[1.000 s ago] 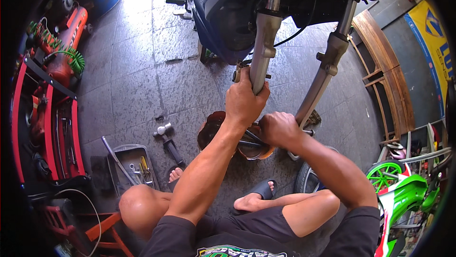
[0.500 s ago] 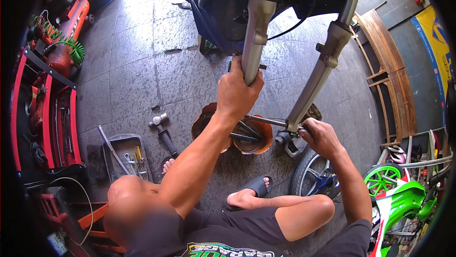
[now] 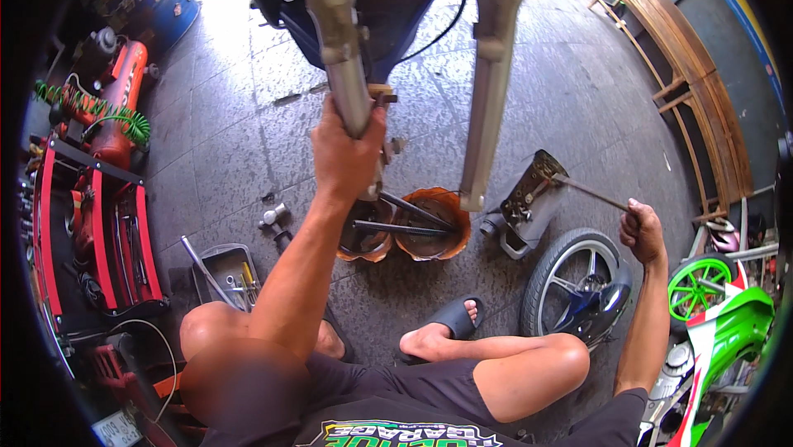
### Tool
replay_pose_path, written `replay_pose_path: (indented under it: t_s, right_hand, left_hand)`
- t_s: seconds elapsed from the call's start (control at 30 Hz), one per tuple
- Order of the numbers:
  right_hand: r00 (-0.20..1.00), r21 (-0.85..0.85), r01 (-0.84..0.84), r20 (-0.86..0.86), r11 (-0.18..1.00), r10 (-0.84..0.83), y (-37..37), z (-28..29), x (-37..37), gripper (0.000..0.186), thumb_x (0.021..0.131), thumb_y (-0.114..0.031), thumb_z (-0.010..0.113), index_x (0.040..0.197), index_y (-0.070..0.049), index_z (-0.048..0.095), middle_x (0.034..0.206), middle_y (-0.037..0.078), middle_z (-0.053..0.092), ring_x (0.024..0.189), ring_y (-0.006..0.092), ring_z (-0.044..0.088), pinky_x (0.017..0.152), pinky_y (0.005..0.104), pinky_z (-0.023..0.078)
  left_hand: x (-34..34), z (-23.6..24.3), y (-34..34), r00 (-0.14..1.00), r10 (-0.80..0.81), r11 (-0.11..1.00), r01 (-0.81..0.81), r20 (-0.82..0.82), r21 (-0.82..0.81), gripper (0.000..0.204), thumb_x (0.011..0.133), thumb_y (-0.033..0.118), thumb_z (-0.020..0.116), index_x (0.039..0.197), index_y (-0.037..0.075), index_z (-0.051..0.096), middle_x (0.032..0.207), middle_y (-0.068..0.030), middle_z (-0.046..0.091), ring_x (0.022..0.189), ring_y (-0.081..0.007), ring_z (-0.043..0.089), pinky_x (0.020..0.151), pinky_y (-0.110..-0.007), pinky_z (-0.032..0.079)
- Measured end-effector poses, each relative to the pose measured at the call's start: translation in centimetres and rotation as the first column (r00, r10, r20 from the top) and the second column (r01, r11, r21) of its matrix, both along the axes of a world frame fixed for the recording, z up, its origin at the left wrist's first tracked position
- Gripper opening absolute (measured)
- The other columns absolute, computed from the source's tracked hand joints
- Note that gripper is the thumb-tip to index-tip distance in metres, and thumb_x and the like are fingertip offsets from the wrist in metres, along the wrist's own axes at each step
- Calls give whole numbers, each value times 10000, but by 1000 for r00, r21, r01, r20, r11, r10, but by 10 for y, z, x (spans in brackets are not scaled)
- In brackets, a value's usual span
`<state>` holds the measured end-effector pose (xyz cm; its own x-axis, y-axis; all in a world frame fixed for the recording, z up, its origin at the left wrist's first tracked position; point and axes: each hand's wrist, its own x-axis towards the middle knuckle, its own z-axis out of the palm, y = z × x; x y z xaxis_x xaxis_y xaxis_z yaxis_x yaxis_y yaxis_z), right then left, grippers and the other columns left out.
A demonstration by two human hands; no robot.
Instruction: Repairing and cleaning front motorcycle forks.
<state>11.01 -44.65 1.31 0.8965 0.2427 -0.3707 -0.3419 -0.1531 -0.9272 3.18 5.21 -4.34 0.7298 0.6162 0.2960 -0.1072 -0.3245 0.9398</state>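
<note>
My left hand (image 3: 351, 149) is wrapped round the lower part of the left silver fork leg (image 3: 339, 42) of a raised motorcycle. A small dark and yellowish piece (image 3: 382, 93) shows by its fingertips; how it is fixed I cannot tell. Out to the right, my closed right hand (image 3: 644, 232) grips one end of a thin metal axle rod (image 3: 599, 193). The rod points left, clear of the right fork leg (image 3: 491, 83), whose lower end hangs free. Below the forks stand two orange-rimmed pots (image 3: 465, 240) with dark tubes (image 3: 401, 228) in them.
A dark metal engine part (image 3: 529, 207) lies beside the pots, with a spoked wheel (image 3: 533, 294) near my knee. At left are a hammer (image 3: 274, 214), a tool tray (image 3: 216, 261), a red tool rack (image 3: 99, 240) and an orange compressor (image 3: 120, 116). A wooden bench (image 3: 702, 75) stands at right.
My right hand has moved right with the axle rod, away from the right fork leg's foot where it crossed before. My left hand still holds the left leg. The whole view has shifted.
</note>
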Motion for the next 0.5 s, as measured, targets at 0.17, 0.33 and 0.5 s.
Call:
replay_pose_path:
  t_s: [0.17,0.33,0.5]
  right_hand:
    - [977,-613,199,181,765,-109,-62,-97,-7,435,978,-388,571,632,-131,509,540,-31,429,427,101,418,402,296,337]
    - [956,-894,226,279,388,88,-8,-214,-11,637,969,-506,481,926,98,681,981,380,626,1006,527,611,881,548,479]
    - [940,-895,-1,151,447,304,60,-182,-21,523,991,-446,521,1205,26,592,1123,282,664,1098,410,634,944,447,479]
  left_hand:
    - [1,-8,-4,997,56,996,-59,54,69,296,871,210,714,1064,9,613,772,-128,707,658,-216,703,613,-360,546]
    - [-5,-8,-5,999,53,995,-53,-2,81,311,872,221,725,1066,8,610,746,-126,691,646,-219,697,593,-380,533]
    - [-1,0,2,982,188,938,-176,-12,299,475,863,269,737,1178,-28,542,913,-215,655,831,-326,673,735,-451,516]
